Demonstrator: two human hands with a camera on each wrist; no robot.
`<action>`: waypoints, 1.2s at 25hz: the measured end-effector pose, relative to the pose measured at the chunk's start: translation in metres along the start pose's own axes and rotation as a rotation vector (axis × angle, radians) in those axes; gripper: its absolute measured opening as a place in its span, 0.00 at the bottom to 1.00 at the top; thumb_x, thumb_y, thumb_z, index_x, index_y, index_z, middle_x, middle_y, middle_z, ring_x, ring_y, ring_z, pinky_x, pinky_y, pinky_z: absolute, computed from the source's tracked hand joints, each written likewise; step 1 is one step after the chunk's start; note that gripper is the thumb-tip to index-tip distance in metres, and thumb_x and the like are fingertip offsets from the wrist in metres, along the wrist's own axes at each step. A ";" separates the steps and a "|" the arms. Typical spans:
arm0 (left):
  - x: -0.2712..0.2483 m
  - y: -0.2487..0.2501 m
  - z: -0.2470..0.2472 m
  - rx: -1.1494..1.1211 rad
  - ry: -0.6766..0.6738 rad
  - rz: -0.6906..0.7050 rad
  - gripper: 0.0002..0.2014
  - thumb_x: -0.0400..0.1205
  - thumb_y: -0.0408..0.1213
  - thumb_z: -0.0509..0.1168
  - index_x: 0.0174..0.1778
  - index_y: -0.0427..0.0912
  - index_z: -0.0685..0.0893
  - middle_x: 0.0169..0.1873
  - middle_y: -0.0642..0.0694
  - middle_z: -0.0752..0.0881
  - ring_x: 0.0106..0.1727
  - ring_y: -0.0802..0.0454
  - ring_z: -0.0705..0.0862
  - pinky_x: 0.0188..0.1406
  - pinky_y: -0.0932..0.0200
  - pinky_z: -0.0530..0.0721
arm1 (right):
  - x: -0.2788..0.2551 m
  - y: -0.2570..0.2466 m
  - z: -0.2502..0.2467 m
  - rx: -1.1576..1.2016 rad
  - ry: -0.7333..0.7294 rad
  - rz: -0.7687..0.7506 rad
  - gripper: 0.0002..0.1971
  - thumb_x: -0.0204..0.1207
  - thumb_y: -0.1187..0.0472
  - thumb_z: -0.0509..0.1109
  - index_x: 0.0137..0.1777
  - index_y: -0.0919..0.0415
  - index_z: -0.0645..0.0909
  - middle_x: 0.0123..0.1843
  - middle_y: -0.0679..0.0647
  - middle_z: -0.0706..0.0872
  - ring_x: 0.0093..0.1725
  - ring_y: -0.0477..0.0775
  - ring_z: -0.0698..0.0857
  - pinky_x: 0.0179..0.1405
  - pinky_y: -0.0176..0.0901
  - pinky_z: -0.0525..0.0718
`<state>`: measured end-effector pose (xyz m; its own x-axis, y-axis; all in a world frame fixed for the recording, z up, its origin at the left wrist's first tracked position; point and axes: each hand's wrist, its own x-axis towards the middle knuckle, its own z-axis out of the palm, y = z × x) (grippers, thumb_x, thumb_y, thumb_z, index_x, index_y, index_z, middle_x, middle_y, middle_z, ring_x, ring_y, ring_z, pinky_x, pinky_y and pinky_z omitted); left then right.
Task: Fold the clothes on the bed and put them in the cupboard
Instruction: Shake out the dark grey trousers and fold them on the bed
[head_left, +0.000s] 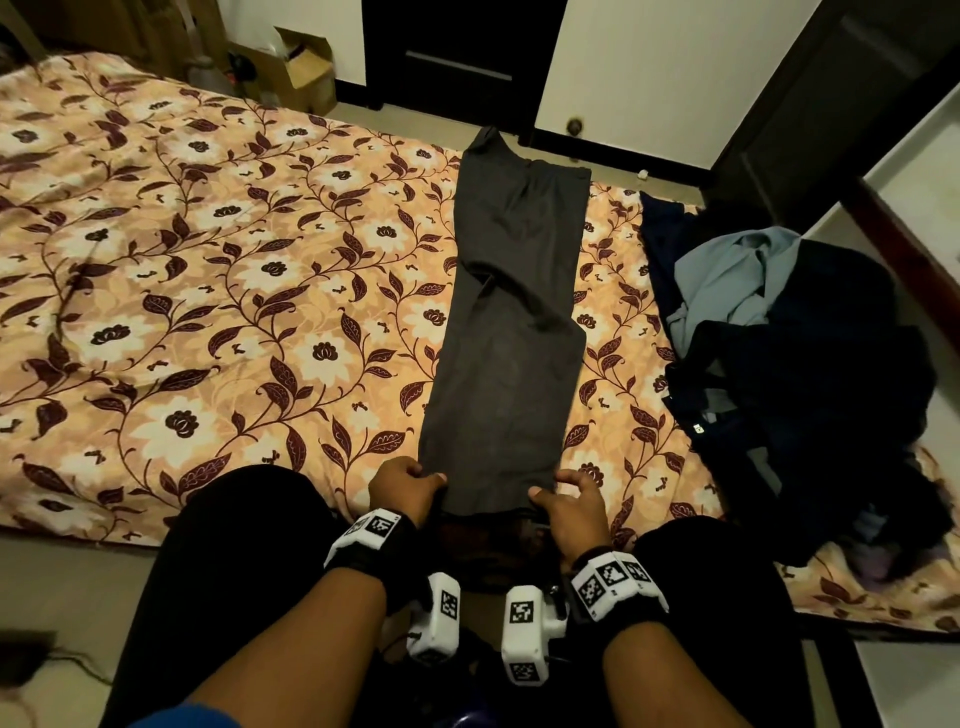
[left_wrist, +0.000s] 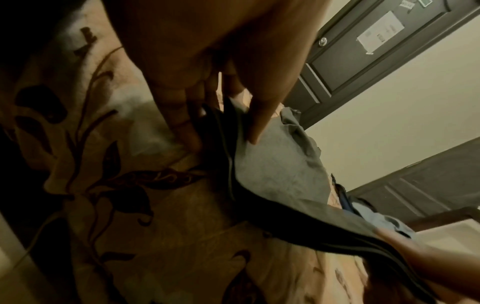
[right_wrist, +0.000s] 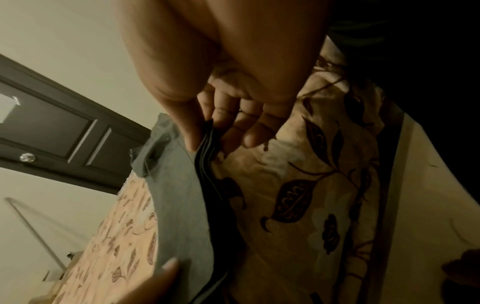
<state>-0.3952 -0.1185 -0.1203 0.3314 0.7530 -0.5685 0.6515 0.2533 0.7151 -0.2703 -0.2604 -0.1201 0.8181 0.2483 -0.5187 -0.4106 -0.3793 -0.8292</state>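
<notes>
Lying lengthwise on the bed, a pair of dark grey trousers stretches from the near edge of the mattress away toward the far edge, folded so the legs lie one over the other in a long narrow strip. The person's left hand pinches the near left corner of the trousers, thumb on top of the cloth and fingers curled beneath it. The right hand grips the near right corner in the same way; the right wrist view shows the thumb pressed on the upper layer and the fingers tucked under several stacked edges of fabric. In the left wrist view the left thumb lies on the grey surface while the other fingers reach under the hem. Both hands sit at the mattress edge, just in front of the person's knees, which are clad in black.

The bed wears a peach sheet printed with cream flowers and dark maroon leaves. To the right of the trousers, apart from them, lies a heap of unfolded clothes: dark navy and black pieces with a pale blue shirt among them. Beyond the bed stand a dark door, pale walls and a cardboard box in the far corner.
</notes>
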 end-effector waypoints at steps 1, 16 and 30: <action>-0.007 0.006 -0.007 -0.082 -0.033 0.016 0.11 0.75 0.36 0.76 0.47 0.39 0.82 0.39 0.39 0.85 0.46 0.37 0.86 0.46 0.46 0.87 | -0.005 -0.011 -0.005 0.002 0.041 -0.020 0.13 0.72 0.70 0.75 0.52 0.60 0.75 0.40 0.61 0.84 0.36 0.60 0.83 0.30 0.45 0.82; -0.120 0.041 -0.092 -0.444 -0.318 0.259 0.10 0.79 0.21 0.67 0.52 0.37 0.86 0.48 0.40 0.87 0.37 0.47 0.87 0.21 0.60 0.81 | -0.120 -0.077 -0.076 -0.106 -0.371 -0.276 0.08 0.79 0.71 0.67 0.44 0.62 0.87 0.37 0.55 0.86 0.30 0.51 0.82 0.26 0.42 0.81; -0.032 0.272 -0.116 0.107 -0.026 0.737 0.08 0.79 0.32 0.65 0.43 0.44 0.89 0.41 0.44 0.89 0.48 0.43 0.87 0.50 0.55 0.85 | -0.053 -0.318 -0.042 -0.506 -0.193 -0.530 0.12 0.77 0.68 0.69 0.59 0.70 0.83 0.50 0.64 0.86 0.50 0.62 0.87 0.52 0.56 0.88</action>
<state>-0.3079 -0.0030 0.1394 0.7235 0.6896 0.0327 0.3166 -0.3736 0.8719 -0.1662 -0.1909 0.1795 0.7505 0.6452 -0.1430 0.2910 -0.5170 -0.8050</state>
